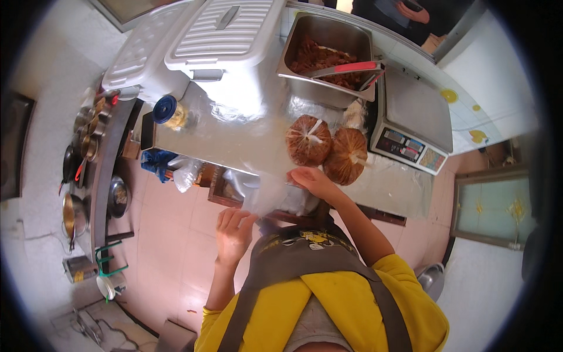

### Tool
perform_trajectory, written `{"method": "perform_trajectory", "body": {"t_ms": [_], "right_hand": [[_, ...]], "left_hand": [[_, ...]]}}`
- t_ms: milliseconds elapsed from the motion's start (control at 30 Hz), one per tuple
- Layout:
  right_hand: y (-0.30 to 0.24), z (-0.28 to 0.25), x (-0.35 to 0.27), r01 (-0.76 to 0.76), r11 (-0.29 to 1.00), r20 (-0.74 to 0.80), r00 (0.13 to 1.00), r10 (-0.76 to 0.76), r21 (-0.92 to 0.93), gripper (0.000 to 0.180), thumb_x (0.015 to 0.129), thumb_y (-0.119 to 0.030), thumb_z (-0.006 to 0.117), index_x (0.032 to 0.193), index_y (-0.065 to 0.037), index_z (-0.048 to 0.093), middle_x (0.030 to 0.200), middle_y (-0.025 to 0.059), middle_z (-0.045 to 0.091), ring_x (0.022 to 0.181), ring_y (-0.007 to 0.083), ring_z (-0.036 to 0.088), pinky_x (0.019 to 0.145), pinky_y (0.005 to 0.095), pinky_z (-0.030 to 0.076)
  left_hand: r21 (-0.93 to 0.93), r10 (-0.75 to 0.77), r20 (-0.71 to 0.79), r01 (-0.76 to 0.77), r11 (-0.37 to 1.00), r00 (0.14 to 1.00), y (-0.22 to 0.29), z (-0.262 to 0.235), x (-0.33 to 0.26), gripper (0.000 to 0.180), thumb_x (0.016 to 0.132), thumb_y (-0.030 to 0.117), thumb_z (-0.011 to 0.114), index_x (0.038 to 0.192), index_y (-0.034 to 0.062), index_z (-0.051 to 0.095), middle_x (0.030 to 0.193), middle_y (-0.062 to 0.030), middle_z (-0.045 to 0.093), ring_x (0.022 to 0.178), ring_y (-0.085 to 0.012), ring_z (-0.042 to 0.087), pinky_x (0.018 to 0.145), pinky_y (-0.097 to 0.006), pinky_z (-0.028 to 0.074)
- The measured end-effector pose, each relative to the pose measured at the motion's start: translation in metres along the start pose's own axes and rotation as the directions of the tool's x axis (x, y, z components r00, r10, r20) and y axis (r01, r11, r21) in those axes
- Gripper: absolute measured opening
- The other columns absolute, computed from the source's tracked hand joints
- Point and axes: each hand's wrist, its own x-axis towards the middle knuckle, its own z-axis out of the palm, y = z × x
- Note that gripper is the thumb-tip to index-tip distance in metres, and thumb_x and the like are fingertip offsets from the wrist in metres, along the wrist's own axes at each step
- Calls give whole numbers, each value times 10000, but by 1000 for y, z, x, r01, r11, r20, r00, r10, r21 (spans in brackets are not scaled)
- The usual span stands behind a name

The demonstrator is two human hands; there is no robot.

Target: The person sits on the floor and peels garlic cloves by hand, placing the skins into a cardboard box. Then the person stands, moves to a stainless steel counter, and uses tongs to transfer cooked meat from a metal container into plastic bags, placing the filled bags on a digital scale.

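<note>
My left hand (233, 230) and my right hand (312, 179) hold a clear plastic bag (267, 193) between them at the near edge of the steel counter (234, 141). Just beyond my right hand lie two tied bags of brown food (326, 148) on the counter. Behind them stands a deep steel pan (305, 88) of the same brown food, with red-handled tongs (352, 68) resting across it.
A digital scale (413, 117) sits right of the pan. Two white lidded bins (199, 47) stand at the back left, a blue-capped jar (170, 111) beside them. Pots and pans (82, 152) line a shelf at far left. Another person's hands (410, 10) show beyond the counter.
</note>
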Motion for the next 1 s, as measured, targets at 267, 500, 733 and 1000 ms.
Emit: {"method": "perform_trajectory", "body": {"t_ms": [267, 500, 733, 1000], "right_hand": [[20, -71, -33, -183, 919, 301, 951, 76, 349, 394, 985, -369, 482, 978, -11, 645, 952, 47, 645, 880, 131, 599, 805, 272, 485], [21, -77, -38, -76, 944, 456, 886, -84, 322, 373, 962, -357, 538, 972, 0, 645, 932, 36, 646, 801, 110, 583, 756, 257, 467], [33, -85, -73, -137, 979, 486, 873, 48, 149, 330, 927, -235, 601, 1153, 5, 578, 916, 59, 652, 774, 91, 574, 688, 224, 464], [38, -89, -88, -131, 967, 404, 914, 32, 220, 298, 893, -202, 639, 1102, -10, 549, 821, 42, 644, 699, 87, 563, 621, 221, 449]], "left_hand": [[245, -47, 8, 44, 969, 999, 103, 29, 19, 234, 647, -25, 649, 852, 87, 670, 818, -28, 595, 810, -224, 585, 826, -410, 491], [391, -143, -8, 135, 911, 990, 155, 26, 21, 234, 650, -53, 676, 831, 95, 664, 789, -28, 595, 795, -239, 592, 810, -417, 502], [445, -204, -26, 194, 874, 979, 161, 31, 11, 198, 686, -28, 637, 843, 92, 653, 827, -36, 612, 806, -233, 592, 841, -408, 490], [306, -154, 19, 141, 942, 988, 151, 46, 12, 187, 692, -25, 631, 845, 81, 646, 800, -43, 615, 797, -241, 600, 846, -419, 488]]}}
